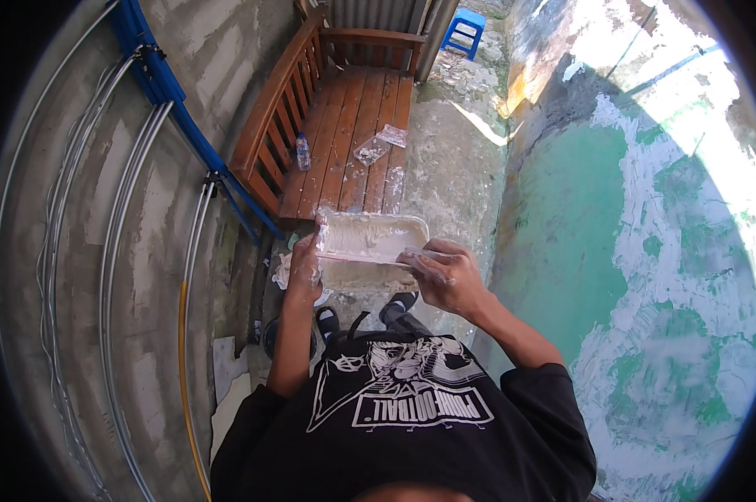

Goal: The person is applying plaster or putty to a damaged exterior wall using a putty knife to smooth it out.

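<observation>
A shallow rectangular plastic tray (321, 240) with rounded corners is held up in front of my body, its inside coated with wet white putty (365, 234). My left hand (306, 266) grips the tray's left end, with white smears on the fingers. At the near right corner, my right hand (447, 276) is closed, its fingers bent and crusted with putty. A thin pale edge runs from those fingers along the tray's near side. Whether it is the rim or a separate flat blade, I cannot tell.
Ahead stands a wooden bench (344, 125) carrying a plastic bottle (303, 152) and a putty-smeared clear package (371, 151). Right is a green wall (562, 217) patched with white. Pipes (127, 226) line the block wall at left. A blue stool (465, 33) stands far off.
</observation>
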The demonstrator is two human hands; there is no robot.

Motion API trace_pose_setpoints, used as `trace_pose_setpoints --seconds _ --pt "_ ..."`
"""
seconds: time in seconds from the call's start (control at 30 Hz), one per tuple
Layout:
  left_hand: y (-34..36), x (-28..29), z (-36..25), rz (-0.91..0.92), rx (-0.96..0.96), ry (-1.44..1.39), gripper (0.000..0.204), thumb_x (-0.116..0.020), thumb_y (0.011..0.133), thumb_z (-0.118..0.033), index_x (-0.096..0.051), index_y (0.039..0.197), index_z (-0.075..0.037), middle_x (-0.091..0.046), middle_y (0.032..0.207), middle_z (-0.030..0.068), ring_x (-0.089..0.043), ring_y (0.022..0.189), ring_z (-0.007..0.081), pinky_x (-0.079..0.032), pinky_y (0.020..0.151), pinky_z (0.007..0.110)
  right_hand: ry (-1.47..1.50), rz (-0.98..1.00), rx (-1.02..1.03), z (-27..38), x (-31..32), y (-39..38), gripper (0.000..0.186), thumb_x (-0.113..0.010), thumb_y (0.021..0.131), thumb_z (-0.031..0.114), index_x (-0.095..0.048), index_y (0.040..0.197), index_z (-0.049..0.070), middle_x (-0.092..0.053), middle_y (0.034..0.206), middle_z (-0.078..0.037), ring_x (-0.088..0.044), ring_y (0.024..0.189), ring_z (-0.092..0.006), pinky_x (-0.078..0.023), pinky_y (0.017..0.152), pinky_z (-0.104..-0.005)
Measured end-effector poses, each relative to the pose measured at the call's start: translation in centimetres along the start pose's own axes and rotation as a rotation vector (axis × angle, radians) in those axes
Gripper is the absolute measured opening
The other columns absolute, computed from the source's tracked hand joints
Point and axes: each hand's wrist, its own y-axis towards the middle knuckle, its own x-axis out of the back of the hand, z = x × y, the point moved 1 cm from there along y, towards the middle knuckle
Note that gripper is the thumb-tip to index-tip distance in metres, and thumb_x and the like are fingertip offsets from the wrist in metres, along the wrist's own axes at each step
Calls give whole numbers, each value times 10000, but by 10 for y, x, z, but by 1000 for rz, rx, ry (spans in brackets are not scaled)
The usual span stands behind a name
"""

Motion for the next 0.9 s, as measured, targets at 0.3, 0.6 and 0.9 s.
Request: trace_pose_setpoints --seconds 0.3,0.6,0.9 --pt "7 9 19 55 -25 -13 369 -505 948 -290 -579 1047 58 -651 932 82 -638 751 133 -505 687 258 -272 -7 4 -4 -13 -6 398 -631 635 42 -655 1029 89 -675 1014 -48 -617 831 -200 -522 651 -316" --pt "20 3 28 160 12 -44 369 -527 940 -282 -570 1057 65 -648 957 89 -625 793 115 -502 706 258 -284 -128 -42 -16 8 -7 407 -663 607 26 -643 1005 106 -681 912 -34 -604 744 -228 -520 608 -341" --pt "13 -17 16 126 32 7 410 -527 938 -342 -586 1034 53 -653 929 87 -633 755 123 -507 680 267 -135 -30 -83 -26 -4 -17 459 -628 633 50 -645 1087 116 -692 885 -46 -620 783 -243 -534 637 -358"
